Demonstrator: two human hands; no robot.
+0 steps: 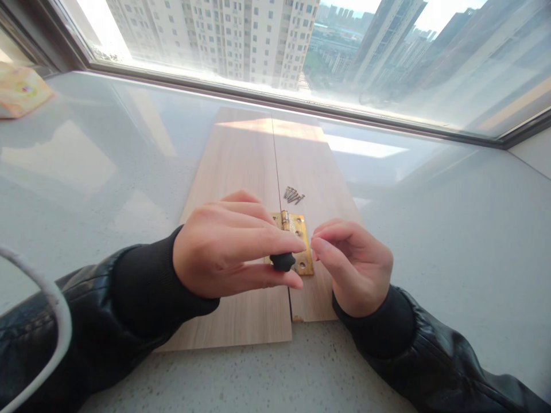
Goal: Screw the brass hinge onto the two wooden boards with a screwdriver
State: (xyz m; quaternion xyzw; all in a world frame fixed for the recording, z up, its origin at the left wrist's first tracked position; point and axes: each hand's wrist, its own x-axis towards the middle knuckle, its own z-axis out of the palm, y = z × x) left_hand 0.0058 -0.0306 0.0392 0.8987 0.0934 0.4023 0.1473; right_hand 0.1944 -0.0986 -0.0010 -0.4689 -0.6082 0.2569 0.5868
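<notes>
Between the thumb and fingers of my left hand (241, 246) is a black screwdriver (283, 263), seen from above by the lobed end of its handle; its shaft and tip are hidden. It stands over a brass hinge (308, 255), which my left hand partly covers. The hinge lies across the seam of two pale wooden boards, a left board (232, 321) and a right board (314, 172). Just right of the hinge, my right hand (355, 261) is closed in a pinch. Whatever its fingertips hold, if anything, cannot be made out.
Several small screws (293, 195) lie in a group on the right board, beyond the hinge. The boards rest on a speckled white counter (439, 246) below a window. A yellowish packet (23, 92) sits far left. A white cable (60, 310) curves over my left sleeve.
</notes>
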